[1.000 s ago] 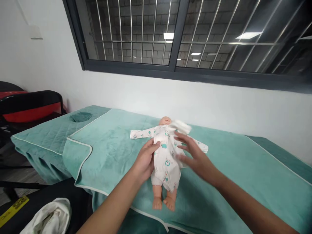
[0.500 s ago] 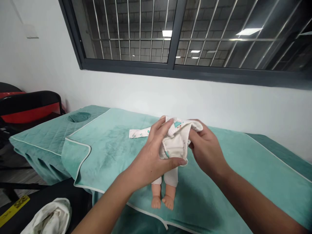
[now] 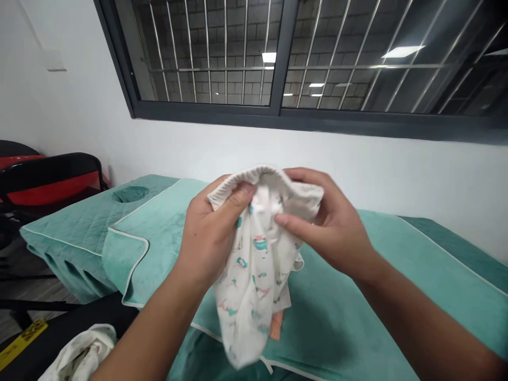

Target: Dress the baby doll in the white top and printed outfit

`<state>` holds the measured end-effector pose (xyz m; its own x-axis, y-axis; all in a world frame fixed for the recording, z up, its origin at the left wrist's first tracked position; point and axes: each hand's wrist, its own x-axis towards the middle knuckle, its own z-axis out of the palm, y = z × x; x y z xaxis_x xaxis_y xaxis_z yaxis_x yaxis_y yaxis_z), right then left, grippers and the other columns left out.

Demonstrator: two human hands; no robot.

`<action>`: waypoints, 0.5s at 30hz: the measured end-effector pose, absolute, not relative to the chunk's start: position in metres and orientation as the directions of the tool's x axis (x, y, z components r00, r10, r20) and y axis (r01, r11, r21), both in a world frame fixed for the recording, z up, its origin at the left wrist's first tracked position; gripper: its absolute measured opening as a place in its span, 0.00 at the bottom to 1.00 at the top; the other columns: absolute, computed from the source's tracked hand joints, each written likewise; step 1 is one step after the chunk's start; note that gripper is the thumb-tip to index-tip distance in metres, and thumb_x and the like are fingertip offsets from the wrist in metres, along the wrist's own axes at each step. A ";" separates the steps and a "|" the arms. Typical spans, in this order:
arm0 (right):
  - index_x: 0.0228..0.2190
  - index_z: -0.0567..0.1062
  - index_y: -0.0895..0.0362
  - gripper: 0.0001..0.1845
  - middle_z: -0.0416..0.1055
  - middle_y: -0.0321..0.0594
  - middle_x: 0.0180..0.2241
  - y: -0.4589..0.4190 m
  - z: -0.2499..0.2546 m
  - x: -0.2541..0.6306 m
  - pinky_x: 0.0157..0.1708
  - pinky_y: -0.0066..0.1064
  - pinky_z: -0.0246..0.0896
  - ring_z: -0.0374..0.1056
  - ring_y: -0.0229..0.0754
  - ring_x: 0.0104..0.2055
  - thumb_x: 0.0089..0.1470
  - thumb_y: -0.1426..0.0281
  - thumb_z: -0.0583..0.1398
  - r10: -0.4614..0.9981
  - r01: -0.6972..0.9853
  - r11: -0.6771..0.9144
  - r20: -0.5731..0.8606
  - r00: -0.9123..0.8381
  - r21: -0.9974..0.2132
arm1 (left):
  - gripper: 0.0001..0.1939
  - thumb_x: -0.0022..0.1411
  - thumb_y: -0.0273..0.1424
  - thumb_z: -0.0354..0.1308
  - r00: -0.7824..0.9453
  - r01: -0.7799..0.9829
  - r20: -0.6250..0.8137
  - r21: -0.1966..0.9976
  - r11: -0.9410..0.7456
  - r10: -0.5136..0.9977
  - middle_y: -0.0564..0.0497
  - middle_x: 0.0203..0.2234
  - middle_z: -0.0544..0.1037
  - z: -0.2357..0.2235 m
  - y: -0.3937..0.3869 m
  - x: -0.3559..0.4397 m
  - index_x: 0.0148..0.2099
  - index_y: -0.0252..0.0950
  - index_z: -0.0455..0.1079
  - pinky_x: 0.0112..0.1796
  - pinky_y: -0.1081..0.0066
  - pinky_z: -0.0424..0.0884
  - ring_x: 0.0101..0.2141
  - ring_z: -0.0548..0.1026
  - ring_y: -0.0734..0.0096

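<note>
Between my two hands hangs a white baby garment (image 3: pixel 248 286) with teal and pink prints and a gathered, stretchy-looking edge at its top. My left hand (image 3: pixel 208 230) pinches this edge on the left, thumb inside the opening. On the right side my right hand (image 3: pixel 335 222) grips the same edge, its thumb across the inner cloth. Behind the garment lies a baby doll, mostly hidden; one lower leg (image 3: pixel 277 324) shows beneath it. The doll's head and arms are covered from view. A teal blanket (image 3: pixel 389 275) lies under the doll.
A crumpled white printed cloth (image 3: pixel 81 352) rests on a black surface at lower left. Red and black chairs (image 3: pixel 51 177) stand left of the bed (image 3: pixel 83 222), which has a round hole in its cover. A wall and barred window (image 3: pixel 210 58) are behind it.
My right hand, first apart from the doll, has joined my left hand on the printed garment. The garment has been lifted, opened at its edge and now hangs long before the doll.
</note>
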<state>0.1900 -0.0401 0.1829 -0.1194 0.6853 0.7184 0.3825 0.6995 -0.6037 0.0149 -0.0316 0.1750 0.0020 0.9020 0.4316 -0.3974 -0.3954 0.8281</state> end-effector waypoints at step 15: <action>0.37 0.76 0.51 0.08 0.71 0.39 0.42 -0.031 0.149 0.204 0.48 0.40 0.65 0.68 0.43 0.45 0.54 0.62 0.65 0.733 0.058 0.536 0.430 -0.527 -0.842 | 0.05 0.54 0.27 0.58 0.145 -0.628 0.130 0.778 -0.010 0.981 0.60 0.17 0.61 0.151 -0.007 -0.016 0.29 0.36 0.63 0.18 0.78 0.59 0.16 0.60 0.82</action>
